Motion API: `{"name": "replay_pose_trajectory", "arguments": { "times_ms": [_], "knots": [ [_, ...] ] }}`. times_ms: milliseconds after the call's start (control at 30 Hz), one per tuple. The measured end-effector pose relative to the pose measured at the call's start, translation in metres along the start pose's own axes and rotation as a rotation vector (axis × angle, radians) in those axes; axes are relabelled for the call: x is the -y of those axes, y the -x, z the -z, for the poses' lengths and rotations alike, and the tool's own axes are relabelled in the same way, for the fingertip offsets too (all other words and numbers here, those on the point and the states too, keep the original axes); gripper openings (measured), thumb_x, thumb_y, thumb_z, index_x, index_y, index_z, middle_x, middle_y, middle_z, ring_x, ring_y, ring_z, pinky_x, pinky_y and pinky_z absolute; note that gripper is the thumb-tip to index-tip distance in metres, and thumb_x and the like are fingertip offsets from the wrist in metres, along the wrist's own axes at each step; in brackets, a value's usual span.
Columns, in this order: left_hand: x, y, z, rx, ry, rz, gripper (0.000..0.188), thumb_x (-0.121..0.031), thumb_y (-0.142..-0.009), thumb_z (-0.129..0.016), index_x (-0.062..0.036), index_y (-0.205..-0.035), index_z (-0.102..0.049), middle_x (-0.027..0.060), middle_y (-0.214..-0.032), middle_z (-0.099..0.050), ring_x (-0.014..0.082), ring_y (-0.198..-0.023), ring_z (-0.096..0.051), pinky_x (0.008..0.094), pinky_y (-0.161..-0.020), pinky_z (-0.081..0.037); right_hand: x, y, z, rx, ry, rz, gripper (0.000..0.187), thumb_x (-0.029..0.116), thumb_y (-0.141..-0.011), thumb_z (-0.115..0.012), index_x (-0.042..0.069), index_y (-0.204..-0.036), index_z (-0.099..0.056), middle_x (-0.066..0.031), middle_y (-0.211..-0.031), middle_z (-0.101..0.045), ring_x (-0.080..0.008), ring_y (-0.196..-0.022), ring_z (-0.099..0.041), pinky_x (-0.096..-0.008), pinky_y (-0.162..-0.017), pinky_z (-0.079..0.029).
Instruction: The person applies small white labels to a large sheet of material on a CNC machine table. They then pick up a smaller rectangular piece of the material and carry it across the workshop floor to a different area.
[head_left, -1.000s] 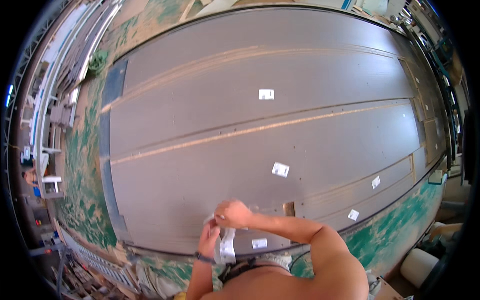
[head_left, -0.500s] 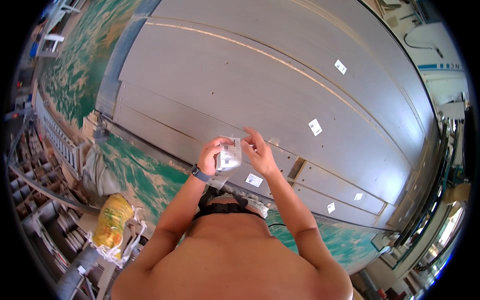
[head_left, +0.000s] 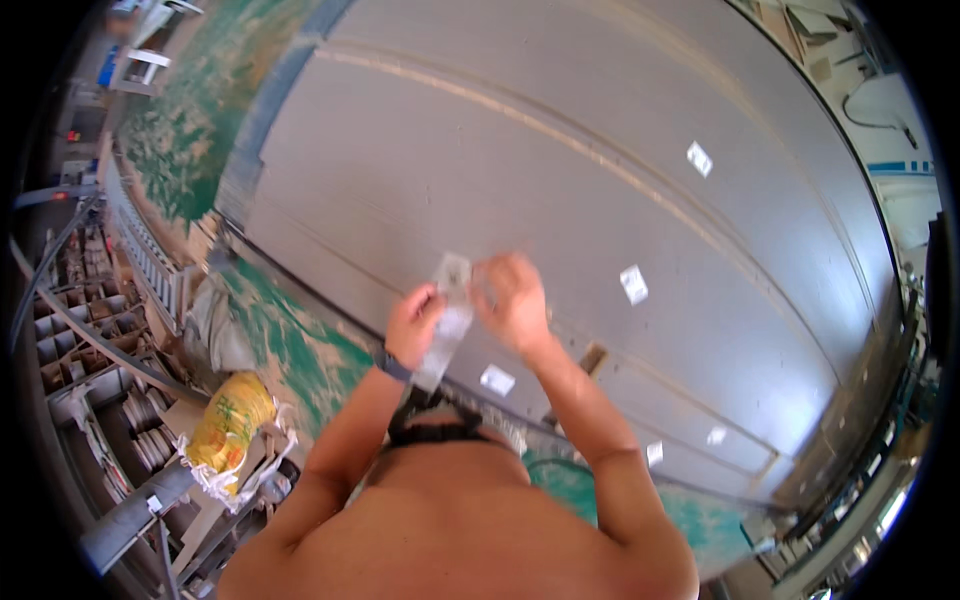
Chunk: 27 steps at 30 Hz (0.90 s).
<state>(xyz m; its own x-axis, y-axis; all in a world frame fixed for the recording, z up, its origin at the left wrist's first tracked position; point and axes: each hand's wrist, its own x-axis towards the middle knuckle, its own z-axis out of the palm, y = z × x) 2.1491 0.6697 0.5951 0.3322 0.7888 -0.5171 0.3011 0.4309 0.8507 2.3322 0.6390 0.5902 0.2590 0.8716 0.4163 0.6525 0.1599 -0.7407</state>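
Observation:
My left hand (head_left: 413,322), with a dark watch on its wrist, is closed on a strip of white printed labels (head_left: 448,340). The strip hangs at a slant between my hands, its upper end past the left fingertips and its lower end near my waist. Close by its upper right edge is my right hand (head_left: 513,300), smeared by motion; whether its fingers pinch the edge cannot be made out. Beneath both hands lie large grey cut panels (head_left: 420,140). White labels are stuck on them, among them one label (head_left: 497,380) just below my right hand.
More labels (head_left: 634,285) dot the panels to the right. Green dusty flooring (head_left: 310,340) shows along the near left side. A yellow sack (head_left: 232,425) and racks of parts (head_left: 85,330) stand at the left. Machinery (head_left: 905,430) lines the right edge.
The label strip was bunched in my left hand and now stretches out longer and straighter. My right hand has come slightly lower, its fingers blurred. The whole view has turned a little.

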Motion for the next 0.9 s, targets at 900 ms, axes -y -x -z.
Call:
{"name": "replay_pose_trajectory", "arguments": {
  "times_ms": [900],
  "knots": [
    [0.06,-0.137,-0.036,-0.46,-0.542,-0.332,0.021,-0.01,-0.091,-0.053,-0.0009,-0.11,-0.058,0.0158,-0.093,-0.061,0.0312,-0.083,-0.06,0.0366,-0.073,-0.048,-0.215,-0.196,0.048,-0.319,-0.722,-0.581,0.02,0.017,-0.088,-0.052,0.0,-0.088,-0.062,-0.0008,-0.081,-0.058,-0.0103,-0.078,-0.049,-0.0268,-0.069,-0.04]
  ]
}}
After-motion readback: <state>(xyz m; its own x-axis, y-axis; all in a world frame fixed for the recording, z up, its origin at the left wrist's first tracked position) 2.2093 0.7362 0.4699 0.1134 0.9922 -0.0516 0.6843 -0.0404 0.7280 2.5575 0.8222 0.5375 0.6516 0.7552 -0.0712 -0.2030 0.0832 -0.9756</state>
